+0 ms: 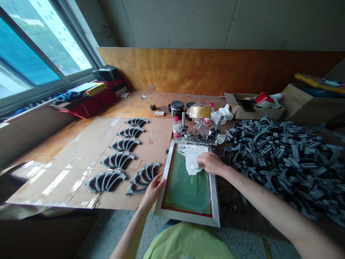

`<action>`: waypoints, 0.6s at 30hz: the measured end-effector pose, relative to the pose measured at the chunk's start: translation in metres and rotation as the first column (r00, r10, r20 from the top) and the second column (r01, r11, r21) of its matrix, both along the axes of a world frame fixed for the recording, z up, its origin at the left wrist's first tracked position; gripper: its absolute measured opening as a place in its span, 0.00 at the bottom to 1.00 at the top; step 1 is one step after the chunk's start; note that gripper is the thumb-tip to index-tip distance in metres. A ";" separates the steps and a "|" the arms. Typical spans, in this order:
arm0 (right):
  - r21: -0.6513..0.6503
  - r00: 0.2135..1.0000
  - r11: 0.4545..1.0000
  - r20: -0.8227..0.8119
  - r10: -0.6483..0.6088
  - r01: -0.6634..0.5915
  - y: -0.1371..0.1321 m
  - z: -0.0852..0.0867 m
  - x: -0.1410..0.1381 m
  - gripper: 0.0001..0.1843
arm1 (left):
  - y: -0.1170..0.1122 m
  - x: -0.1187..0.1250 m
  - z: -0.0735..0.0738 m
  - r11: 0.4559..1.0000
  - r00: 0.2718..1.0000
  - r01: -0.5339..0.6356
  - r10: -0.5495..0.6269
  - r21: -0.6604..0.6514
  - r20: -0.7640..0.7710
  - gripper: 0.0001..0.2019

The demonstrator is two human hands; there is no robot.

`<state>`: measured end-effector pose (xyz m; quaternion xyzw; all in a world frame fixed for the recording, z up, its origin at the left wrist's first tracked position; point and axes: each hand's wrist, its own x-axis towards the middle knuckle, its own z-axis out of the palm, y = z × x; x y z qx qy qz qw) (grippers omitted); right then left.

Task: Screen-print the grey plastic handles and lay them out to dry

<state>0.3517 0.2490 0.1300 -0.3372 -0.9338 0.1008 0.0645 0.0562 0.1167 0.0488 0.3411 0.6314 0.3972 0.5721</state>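
A screen printing frame [215,198] with a pale metal rim and green mesh lies before me, its far end at a metal clamp [198,139]. My left hand [154,187] grips the left rim, its fingertips partly hidden at the edge. Over the upper part of the mesh, my right hand [211,163] is closed on a crumpled white wipe [192,161], pressing it to the surface. Just left of the frame lies a fanned group of grey curved plastic parts [142,178]. A small red-capped bottle [176,128] stands beside the clamp.
Rows of grey curved parts [125,145] lie on flattened cardboard [67,162] to the left. A large heap of similar parts [280,162] covers the right side. Behind the clamp are a black tub [177,109], a tape roll [199,111] and an open cardboard box [245,113].
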 end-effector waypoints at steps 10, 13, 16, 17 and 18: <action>0.029 0.987 1.000 -0.161 0.007 -0.002 -0.031 -0.024 0.016 0.15 | 0.001 0.001 0.009 0.999 0.999 -0.037 0.037 -0.022 0.019 0.41; 0.018 0.967 0.984 -0.193 -0.169 0.176 0.003 -0.005 0.004 0.16 | 0.001 0.001 0.023 0.999 0.999 -0.036 0.037 -0.028 0.029 0.43; 0.025 0.934 0.940 -0.127 -0.335 0.340 0.040 0.013 -0.011 0.32 | 0.001 0.000 0.048 0.999 1.000 -0.026 0.027 -0.038 0.016 0.44; 0.038 0.920 0.923 -0.102 -0.378 0.383 0.049 0.019 -0.012 0.35 | 0.002 -0.001 0.059 0.999 1.000 -0.027 0.027 -0.025 0.006 0.42; 0.060 0.905 0.905 -0.098 -0.414 0.420 0.057 0.024 -0.010 0.35 | 0.004 -0.003 0.070 0.999 0.999 -0.033 0.033 0.001 -0.007 0.40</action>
